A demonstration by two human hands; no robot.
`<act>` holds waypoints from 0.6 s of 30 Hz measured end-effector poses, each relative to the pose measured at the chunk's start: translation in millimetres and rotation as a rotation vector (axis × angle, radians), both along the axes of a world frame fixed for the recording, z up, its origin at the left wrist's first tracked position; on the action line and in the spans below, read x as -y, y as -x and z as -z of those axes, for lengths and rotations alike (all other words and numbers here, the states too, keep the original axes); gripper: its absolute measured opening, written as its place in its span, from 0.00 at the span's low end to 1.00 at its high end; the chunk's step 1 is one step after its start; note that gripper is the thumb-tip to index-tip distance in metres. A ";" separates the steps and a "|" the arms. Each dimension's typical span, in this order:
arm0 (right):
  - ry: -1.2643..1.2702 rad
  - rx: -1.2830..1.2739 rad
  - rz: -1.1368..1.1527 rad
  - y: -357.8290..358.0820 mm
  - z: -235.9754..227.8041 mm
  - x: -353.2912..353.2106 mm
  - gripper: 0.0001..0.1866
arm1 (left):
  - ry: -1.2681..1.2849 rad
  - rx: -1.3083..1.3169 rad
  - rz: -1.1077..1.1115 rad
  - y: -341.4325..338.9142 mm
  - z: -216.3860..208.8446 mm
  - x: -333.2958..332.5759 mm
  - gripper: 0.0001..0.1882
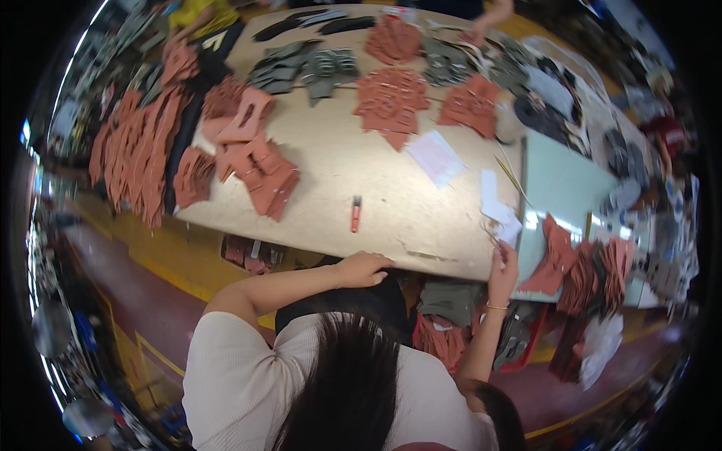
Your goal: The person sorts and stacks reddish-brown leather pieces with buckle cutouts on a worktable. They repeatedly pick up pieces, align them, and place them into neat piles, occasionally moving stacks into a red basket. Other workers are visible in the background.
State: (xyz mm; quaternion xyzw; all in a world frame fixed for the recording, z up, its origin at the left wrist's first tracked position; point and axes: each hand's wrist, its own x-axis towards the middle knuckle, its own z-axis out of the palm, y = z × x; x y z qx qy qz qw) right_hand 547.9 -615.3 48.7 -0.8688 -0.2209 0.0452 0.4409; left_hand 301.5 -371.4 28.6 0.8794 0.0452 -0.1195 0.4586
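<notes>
My left hand (365, 268) rests palm down on the near edge of the beige worktable (338, 173) and holds nothing. My right hand (502, 267), with a thin bracelet on the wrist, is raised at the table's right corner and pinches a small white paper slip (502, 216). A red marker pen (356, 213) lies on the table a little beyond my left hand. A larger white paper sheet (436, 158) lies further back.
Stacks of reddish-brown cut pieces (391, 101) and grey-green cut pieces (304, 68) cover the far table. A pale green table (560, 184) adjoins on the right, with more pieces hanging over its edge (583, 274). Another person's hand (475, 35) works at the far side.
</notes>
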 end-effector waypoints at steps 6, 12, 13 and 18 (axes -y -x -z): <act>0.055 -0.268 -0.535 96.3 4.9 -205.2 0.17 | 0.013 0.118 -0.816 130.7 0.9 -109.3 0.21; 0.068 -0.312 -0.891 174.0 -0.5 -379.8 0.30 | 0.617 0.204 -1.691 217.6 30.7 -228.5 0.30; 0.071 -0.301 -0.895 182.3 1.1 -403.1 0.33 | 0.683 0.181 -1.703 221.7 37.7 -241.8 0.33; 0.150 -0.221 -0.908 212.4 35.3 -489.4 0.46 | 0.967 0.038 -1.650 213.0 69.8 -284.5 0.45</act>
